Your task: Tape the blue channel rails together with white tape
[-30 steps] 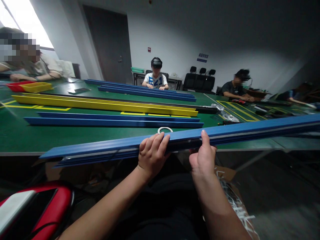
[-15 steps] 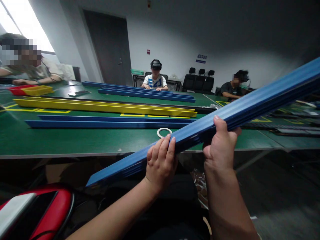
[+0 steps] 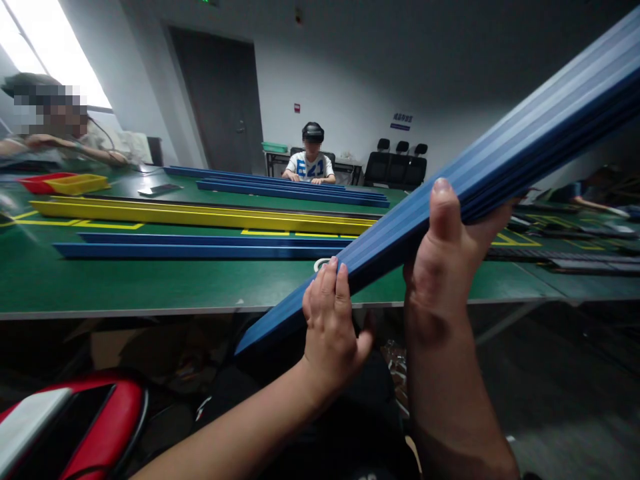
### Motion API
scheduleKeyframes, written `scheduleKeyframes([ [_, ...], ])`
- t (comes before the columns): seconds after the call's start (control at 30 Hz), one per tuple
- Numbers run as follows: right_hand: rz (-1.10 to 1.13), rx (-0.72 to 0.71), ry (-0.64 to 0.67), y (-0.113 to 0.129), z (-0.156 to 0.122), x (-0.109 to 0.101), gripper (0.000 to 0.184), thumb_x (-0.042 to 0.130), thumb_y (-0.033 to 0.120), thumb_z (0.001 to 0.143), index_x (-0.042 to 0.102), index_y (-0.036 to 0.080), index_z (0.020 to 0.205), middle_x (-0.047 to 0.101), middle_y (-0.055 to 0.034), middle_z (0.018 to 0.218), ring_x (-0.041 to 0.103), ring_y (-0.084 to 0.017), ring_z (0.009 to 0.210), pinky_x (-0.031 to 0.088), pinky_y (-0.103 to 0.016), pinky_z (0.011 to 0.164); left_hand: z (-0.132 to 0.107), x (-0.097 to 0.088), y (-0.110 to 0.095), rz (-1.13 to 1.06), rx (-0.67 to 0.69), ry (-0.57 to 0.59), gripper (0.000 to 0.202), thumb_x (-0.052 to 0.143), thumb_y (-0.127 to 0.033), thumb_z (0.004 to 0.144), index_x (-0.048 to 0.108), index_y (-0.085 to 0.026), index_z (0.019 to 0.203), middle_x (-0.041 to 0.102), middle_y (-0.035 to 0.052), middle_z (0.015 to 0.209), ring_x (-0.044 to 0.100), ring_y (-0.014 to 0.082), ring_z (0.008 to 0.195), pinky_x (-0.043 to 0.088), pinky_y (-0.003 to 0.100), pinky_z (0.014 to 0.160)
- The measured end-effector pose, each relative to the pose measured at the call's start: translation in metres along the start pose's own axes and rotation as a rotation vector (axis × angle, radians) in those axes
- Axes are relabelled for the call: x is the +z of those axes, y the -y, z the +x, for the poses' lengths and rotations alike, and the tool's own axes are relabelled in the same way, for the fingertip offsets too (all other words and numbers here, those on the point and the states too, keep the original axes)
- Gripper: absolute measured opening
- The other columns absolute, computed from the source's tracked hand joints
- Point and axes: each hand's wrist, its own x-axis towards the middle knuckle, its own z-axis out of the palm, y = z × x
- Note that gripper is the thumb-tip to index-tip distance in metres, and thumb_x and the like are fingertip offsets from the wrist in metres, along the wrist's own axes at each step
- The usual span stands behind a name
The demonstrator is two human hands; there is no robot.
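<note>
Tilted more steeply than a second ago, the bundle of blue strips (image 3: 395,237) now slants from the lower middle of the frame to the upper right corner, its lower end shifted rightward. Behind it, the green table (image 3: 175,287) spans the frame, bearing long yellow strips (image 3: 200,215) left of centre and two blue strips (image 3: 190,251) nearer its front edge. At lower left is a red seat (image 3: 127,400). Right of centre, the right hand (image 3: 445,247) is clamped on the bundle, thumb on the front face. Near the middle, the left hand (image 3: 330,327) lays its fingers against the bundle's lower part, thumb apart from them. Just beside those fingertips, a white ring (image 3: 317,265) shows partly.
</note>
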Motion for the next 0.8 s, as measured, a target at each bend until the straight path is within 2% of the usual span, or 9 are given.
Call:
scheduleKeyframes([
  [0.23,-0.008,-0.076,0.094,0.015,0.01,0.004,0.047,0.065,0.03,0.082,0.039,0.021,0.12,0.053,-0.0039,0.106,0.061,-0.015,0.088,0.052,-0.031,0.079,-0.002,0.004,-0.012,-0.097,-0.055,0.065,0.097,0.064,-0.02,0.079,0.006,-0.021,0.156,0.021,0.0185,0.16,0.022,0.0366,0.146,0.026,0.06,0.114],
  [0.33,-0.089,-0.08,0.116,0.019,0.011,0.005,0.052,0.067,0.03,0.08,0.038,0.023,0.123,0.052,-0.0043,0.111,0.06,-0.017,0.096,0.051,-0.035,0.085,-0.004,0.007,-0.015,-0.125,-0.054,0.085,0.099,0.064,-0.019,0.08,0.002,-0.021,0.156,0.016,0.0174,0.161,0.019,0.036,0.147,0.027,0.059,0.115],
  [0.47,-0.187,-0.198,0.125,0.027,0.013,0.01,0.054,0.068,0.029,0.076,0.04,0.021,0.121,0.048,-0.0036,0.116,0.053,-0.02,0.113,0.043,-0.037,0.098,-0.004,0.01,-0.016,-0.159,-0.032,0.114,0.098,0.062,-0.02,0.082,-0.002,-0.02,0.156,0.012,0.0179,0.162,0.015,0.0355,0.148,0.029,0.058,0.116],
  [0.6,-0.212,-0.217,0.163,0.04,0.015,0.018,0.056,0.066,0.037,0.074,0.043,0.022,0.122,0.046,-0.0047,0.125,0.042,-0.029,0.13,0.038,-0.041,0.1,-0.001,0.009,-0.017,-0.177,-0.029,0.09,0.098,0.062,-0.024,0.083,-0.003,-0.017,0.156,0.012,0.0197,0.161,0.016,0.0359,0.147,0.031,0.056,0.116],
  [0.7,-0.227,-0.213,0.209,0.049,0.017,0.025,0.056,0.067,0.038,0.075,0.042,0.024,0.122,0.045,-0.0064,0.129,0.043,-0.027,0.131,0.04,-0.04,0.103,0.002,0.004,-0.017,-0.212,-0.029,0.077,0.097,0.062,-0.026,0.084,-0.002,-0.019,0.156,0.011,0.0181,0.162,0.015,0.0357,0.148,0.029,0.058,0.117],
  [0.8,-0.292,-0.241,0.232,0.057,0.02,0.03,0.053,0.071,0.036,0.074,0.042,0.025,0.117,0.046,-0.0087,0.129,0.047,-0.023,0.125,0.041,-0.034,0.106,0.006,-0.001,-0.017,-0.241,-0.016,0.096,0.097,0.062,-0.026,0.085,-0.003,-0.021,0.156,0.009,0.0169,0.162,0.014,0.0347,0.148,0.029,0.057,0.118],
])
